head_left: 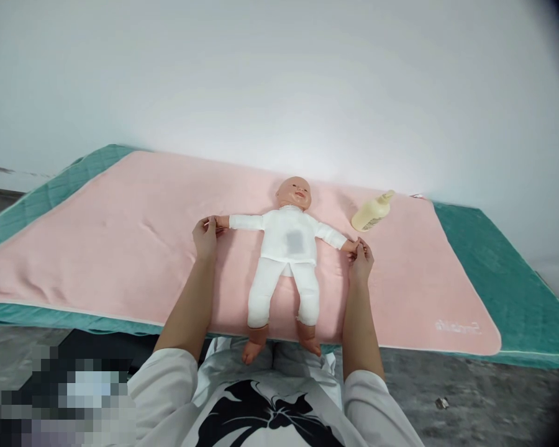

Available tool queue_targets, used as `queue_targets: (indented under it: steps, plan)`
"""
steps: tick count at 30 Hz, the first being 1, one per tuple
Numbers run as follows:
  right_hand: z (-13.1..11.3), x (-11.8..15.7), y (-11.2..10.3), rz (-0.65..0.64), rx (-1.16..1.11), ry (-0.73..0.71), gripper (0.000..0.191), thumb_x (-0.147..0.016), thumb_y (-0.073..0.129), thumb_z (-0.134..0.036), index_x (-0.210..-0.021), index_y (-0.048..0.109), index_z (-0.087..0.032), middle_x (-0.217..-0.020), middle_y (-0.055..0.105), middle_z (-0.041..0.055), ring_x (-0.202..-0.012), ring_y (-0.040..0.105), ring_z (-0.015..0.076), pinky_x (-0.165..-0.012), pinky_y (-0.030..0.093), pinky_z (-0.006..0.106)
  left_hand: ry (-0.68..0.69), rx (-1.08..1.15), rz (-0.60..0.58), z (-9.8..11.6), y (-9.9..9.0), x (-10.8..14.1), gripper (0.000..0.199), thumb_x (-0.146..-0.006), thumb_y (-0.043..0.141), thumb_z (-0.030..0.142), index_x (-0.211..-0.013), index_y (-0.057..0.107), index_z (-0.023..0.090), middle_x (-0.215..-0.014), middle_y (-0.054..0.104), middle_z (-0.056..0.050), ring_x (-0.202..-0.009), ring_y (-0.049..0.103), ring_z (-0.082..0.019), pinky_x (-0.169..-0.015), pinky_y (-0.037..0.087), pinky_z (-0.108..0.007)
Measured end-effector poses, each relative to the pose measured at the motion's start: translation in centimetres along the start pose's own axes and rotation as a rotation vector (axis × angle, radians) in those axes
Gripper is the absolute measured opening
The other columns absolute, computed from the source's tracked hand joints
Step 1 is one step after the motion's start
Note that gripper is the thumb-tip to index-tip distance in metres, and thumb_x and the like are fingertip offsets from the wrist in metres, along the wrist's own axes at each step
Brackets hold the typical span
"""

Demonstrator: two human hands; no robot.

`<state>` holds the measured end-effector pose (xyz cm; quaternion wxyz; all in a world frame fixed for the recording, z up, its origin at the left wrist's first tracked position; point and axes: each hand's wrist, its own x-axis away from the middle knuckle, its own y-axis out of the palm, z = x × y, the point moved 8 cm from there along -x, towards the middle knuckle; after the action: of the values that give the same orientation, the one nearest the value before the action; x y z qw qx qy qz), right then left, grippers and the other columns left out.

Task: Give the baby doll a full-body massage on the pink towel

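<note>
On its back lies a baby doll (289,239) in a white long-sleeved top and white trousers, head toward the wall and bare feet toward me. Both its arms are stretched out sideways. My left hand (205,237) is closed on the doll's hand at the left. At the other side, my right hand (362,257) pinches the doll's other hand between thumb and fingers. A pale yellow pump bottle (371,212) stands close beyond my right hand. Beneath the doll is a pink blanket (168,261); the doll's feet reach past its front edge.
The blanket covers most of a green quilted mattress (484,261), which shows at both ends. A white wall (279,81) rises behind it. Below is a grey floor (414,397) with a small scrap on it. The lower left corner is blurred out.
</note>
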<state>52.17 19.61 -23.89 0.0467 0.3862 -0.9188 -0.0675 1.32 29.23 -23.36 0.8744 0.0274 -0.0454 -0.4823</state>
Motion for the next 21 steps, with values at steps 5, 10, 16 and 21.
queue_targets:
  steps: [5, 10, 16, 21]
  plan:
    - [0.02, -0.23, 0.1, -0.018, -0.095, 0.009, 0.046, -0.07, 0.069, -0.049, -0.102, 0.064, -0.017, -0.097, 0.07, 0.0077, -0.053, 0.046, 0.0064, -0.048, 0.035, 0.021, 0.015, 0.088, -0.084, 0.37, 0.43, -0.11, 0.023, -0.083, 0.069, 0.033, -0.098, 0.062, 0.017, -0.084, 0.068, -0.005, -0.065, 0.066, -0.012, -0.067, 0.056, -0.026]
    - [-0.02, -0.15, 0.03, -0.006, -0.114, 0.017, 0.045, -0.065, 0.076, -0.05, -0.094, 0.064, -0.018, -0.091, 0.068, 0.0041, -0.056, 0.048, 0.0061, -0.047, 0.037, 0.02, 0.013, 0.104, -0.106, 0.6, 0.51, 0.03, 0.027, -0.078, 0.072, 0.035, -0.096, 0.063, 0.016, -0.079, 0.066, -0.003, -0.061, 0.062, -0.01, -0.063, 0.053, -0.023]
    - [-0.26, 0.34, -0.16, 0.03, -0.033, 0.018, 0.049, -0.068, 0.073, -0.056, -0.095, 0.066, -0.016, -0.087, 0.067, 0.0025, -0.049, 0.039, 0.0035, -0.041, 0.028, 0.019, 0.041, 0.01, -0.02, 0.36, 0.04, -0.01, 0.025, -0.085, 0.063, 0.04, -0.092, 0.062, 0.016, -0.077, 0.064, -0.003, -0.058, 0.061, -0.01, -0.058, 0.054, -0.023]
    - [-0.47, 0.42, -0.25, 0.05, 0.019, -0.017, 0.051, -0.071, 0.068, -0.061, -0.092, 0.066, -0.015, -0.075, 0.064, 0.001, -0.047, 0.034, 0.0045, -0.04, 0.023, 0.02, 0.039, -0.011, 0.002, 0.34, 0.11, 0.1, 0.024, -0.088, 0.059, 0.038, -0.095, 0.063, 0.015, -0.081, 0.065, -0.005, -0.061, 0.062, -0.011, -0.059, 0.055, -0.024]
